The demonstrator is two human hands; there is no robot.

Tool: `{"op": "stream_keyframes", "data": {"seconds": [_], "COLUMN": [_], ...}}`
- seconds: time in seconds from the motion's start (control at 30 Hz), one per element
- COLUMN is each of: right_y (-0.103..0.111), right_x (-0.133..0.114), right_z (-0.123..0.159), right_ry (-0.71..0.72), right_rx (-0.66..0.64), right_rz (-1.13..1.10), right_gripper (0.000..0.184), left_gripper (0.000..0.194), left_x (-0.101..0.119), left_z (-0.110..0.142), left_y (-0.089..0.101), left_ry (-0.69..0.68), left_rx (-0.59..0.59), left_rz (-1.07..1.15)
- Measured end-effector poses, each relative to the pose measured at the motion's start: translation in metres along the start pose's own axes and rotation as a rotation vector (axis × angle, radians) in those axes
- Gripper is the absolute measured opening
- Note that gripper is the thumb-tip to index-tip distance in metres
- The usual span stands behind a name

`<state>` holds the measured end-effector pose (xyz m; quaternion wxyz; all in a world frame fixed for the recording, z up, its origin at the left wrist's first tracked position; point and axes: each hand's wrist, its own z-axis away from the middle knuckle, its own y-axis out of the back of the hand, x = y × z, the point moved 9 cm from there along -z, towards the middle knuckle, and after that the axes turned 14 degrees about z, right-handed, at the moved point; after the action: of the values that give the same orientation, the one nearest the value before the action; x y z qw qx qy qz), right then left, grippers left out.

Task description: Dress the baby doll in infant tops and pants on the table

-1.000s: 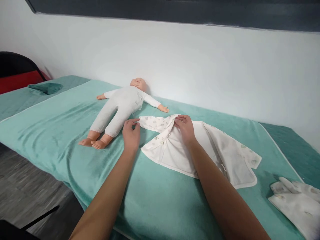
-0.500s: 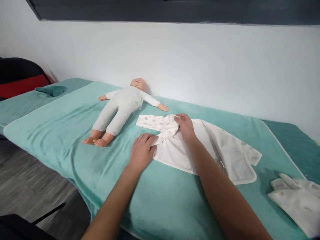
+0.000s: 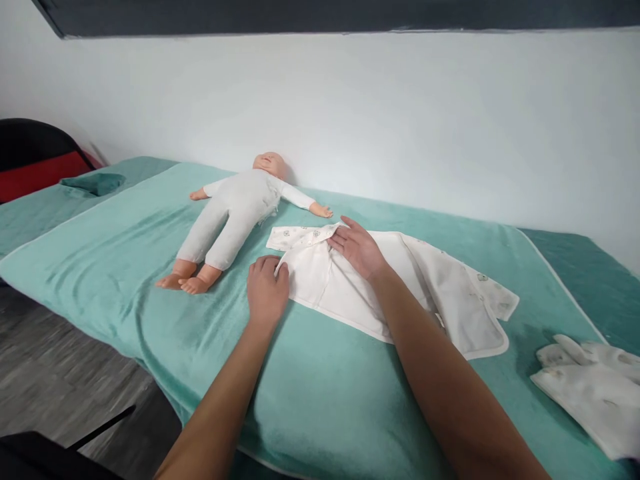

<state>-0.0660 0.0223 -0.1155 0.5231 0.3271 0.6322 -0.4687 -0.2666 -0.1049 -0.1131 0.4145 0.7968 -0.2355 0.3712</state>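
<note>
A white baby shirt (image 3: 345, 283) with small printed figures on its sleeves lies spread open on the green cover (image 3: 320, 393), its pale inside facing up. My left hand (image 3: 269, 288) is closed on the shirt's left front edge, thumb and fingers pinching the cloth. Near the sleeve on that side, my right hand (image 3: 359, 250) rests on the shirt with its fingers stretched out and the palm partly turned up, the fingertips at a fold of cloth. A baby doll (image 3: 245, 200) in a white cloth body lies on its back to the left, arms spread.
Another folded white garment (image 3: 590, 393) lies at the right edge of the bed. Behind the bed stands a white wall (image 3: 400, 127). A black and red chair (image 3: 45, 163) is at the far left, above a grey floor (image 3: 65, 360).
The shirt's left front panel, bunched before, is now opened out flat to the left. My left hand has moved left with its edge; my right hand's fingers have straightened.
</note>
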Motion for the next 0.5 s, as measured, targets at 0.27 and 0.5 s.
{"op": "stream_keyframes", "data": {"seconds": [0.27,0.5], "right_y": [-0.004,-0.008], "right_x": [0.007,-0.005], "right_z": [0.004,0.007], "right_ry": [0.029,0.035], "right_rx": [0.044,-0.080], "right_rz": [0.171,-0.057], "right_gripper": [0.042,0.051], "left_gripper": [0.023,0.013], "left_x": [-0.012,-0.017], "left_z": [0.009,0.012], "left_y": [0.014,0.022], "left_ry": [0.109,0.152], "left_rx": [0.110,0.205], "left_rz": [0.042,0.190]}}
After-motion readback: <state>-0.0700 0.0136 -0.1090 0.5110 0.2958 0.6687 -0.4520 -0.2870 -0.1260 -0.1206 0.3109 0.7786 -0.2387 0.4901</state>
